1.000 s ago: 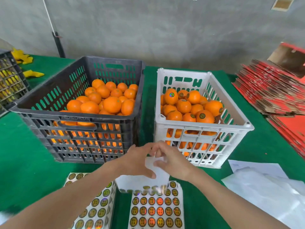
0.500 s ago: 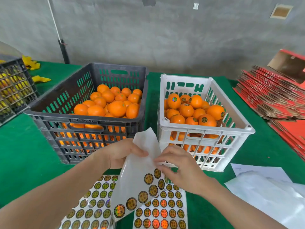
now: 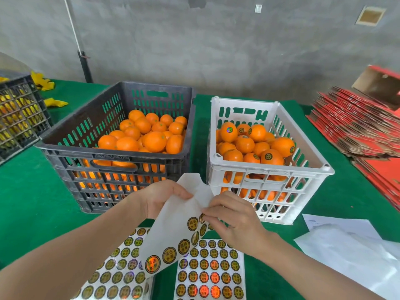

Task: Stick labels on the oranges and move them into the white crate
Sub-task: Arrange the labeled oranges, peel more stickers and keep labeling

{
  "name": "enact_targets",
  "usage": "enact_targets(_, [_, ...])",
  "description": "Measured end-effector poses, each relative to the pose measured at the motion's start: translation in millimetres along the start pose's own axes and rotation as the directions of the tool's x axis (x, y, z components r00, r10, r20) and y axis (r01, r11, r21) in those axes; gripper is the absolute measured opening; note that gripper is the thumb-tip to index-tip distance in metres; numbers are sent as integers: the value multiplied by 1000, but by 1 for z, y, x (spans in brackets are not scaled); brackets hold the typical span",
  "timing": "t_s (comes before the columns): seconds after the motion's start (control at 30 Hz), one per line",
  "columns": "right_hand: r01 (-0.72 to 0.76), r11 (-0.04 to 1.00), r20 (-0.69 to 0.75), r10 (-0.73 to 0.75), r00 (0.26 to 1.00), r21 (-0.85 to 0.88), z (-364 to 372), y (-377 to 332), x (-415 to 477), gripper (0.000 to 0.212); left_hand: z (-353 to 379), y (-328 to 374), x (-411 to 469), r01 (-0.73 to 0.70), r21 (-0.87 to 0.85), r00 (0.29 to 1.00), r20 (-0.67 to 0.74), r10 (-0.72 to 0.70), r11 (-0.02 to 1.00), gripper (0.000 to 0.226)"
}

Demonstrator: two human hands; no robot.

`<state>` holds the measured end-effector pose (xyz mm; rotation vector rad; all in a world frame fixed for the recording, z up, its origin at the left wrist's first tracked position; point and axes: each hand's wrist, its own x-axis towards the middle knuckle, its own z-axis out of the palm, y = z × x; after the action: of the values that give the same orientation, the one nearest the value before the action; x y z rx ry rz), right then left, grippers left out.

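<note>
Roughly half the oranges [image 3: 278, 160] sit labelled in the white crate [image 3: 268, 170]; left fingers [image 3: 183, 192] grip the sheet [image 3: 173, 230], right fingers [image 3: 214, 212] pinch a label [image 3: 202, 218].

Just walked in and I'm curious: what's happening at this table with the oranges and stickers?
A person's left hand holds up a partly used label sheet while the right hand pinches a label at its edge. Neither hand holds fruit yet. The dark crate holds plain oranges; the white crate holds labelled oranges. Fuller sheets lie on the green table.
</note>
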<state>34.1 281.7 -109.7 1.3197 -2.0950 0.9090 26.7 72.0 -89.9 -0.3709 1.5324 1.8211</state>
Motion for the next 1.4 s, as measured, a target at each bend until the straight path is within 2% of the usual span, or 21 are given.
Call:
enact_targets(0.17, [-67, 996, 53, 64, 997, 60, 0, 0, -3, 5, -2, -2, 7, 5, 32, 1000, 15, -5, 999, 62])
enact_targets(0.27, [-265, 954, 156, 243, 957, 139, -4, -1, 0, 4, 0, 1, 10, 1, 60, 1000, 21, -2, 998, 55])
enact_targets(0.37, [-406, 901, 177, 380, 908, 153, -6, -1, 3, 6, 0, 6, 12, 6, 72, 1000, 21, -8, 997, 51])
enact_targets(0.57, [-396, 905, 235, 355, 905, 155, -8, -3, 8, 12, 1, 6, 15, 23, 112, 999, 25, -26, 993, 47])
enact_targets(0.63, [-445, 873, 292, 380, 877, 201, -11, -2, 10, 15, -3, 4, 18, 12, 148, 999, 38, -17, 989, 41])
enact_targets(0.77, [-568, 785, 363, 469, 805, 246, -20, 3, 23, 25, -12, -6, 33, 32, 337, 996, 66, -57, 941, 35])
enact_targets(0.83, [-581, 781, 390, 474, 790, 228, -21, 5, 32, 24, -10, -15, 42, 17, 505, 999, 28, -36, 863, 26])
enact_targets(0.9, [-592, 779, 435, 468, 770, 209, -21, 6, 40, 27, -4, -23, 50, -6, 691, 1000, -8, 17, 723, 12])
enact_targets(0.93, [-597, 776, 457, 465, 758, 201, -20, 7, 43, 28, -1, -27, 52, -9, 777, 999, -25, 45, 630, 15])
enact_targets(1.03, [-602, 779, 498, 457, 737, 176, -20, 9, 52, 26, 4, -33, 53, 44, 959, 977, -99, 188, 278, 58])
enact_targets(1.1, [-597, 784, 494, 455, 741, 173, -21, 11, 61, 23, 5, -28, 43, 96, 987, 930, -135, 341, 129, 70])
enact_targets(1.17, [-576, 782, 420, 451, 787, 239, -22, 14, 76, 21, 6, -15, 22, 97, 992, 853, -123, 508, 78, 59])
enact_targets(1.2, [-552, 779, 357, 446, 821, 297, -21, 16, 85, 21, 5, -7, 10, 33, 997, 790, -73, 609, 76, 45])
enact_targets(1.27, [-490, 789, 227, 434, 872, 372, -16, 22, 106, 26, 0, 11, -20, -157, 985, 621, 47, 783, 66, 18])
enact_targets(1.3, [-464, 805, 176, 430, 886, 370, -11, 25, 117, 28, -5, 19, -33, -239, 969, 516, 72, 853, 63, 21])
enact_targets(1.33, [-446, 824, 137, 426, 894, 350, -3, 29, 129, 28, -11, 28, -43, -306, 949, 417, 57, 907, 81, 23])
enact_targets(1.4, [-431, 859, 84, 426, 901, 277, 19, 37, 150, 29, -28, 50, -49, -336, 928, 280, -64, 958, 160, 19])
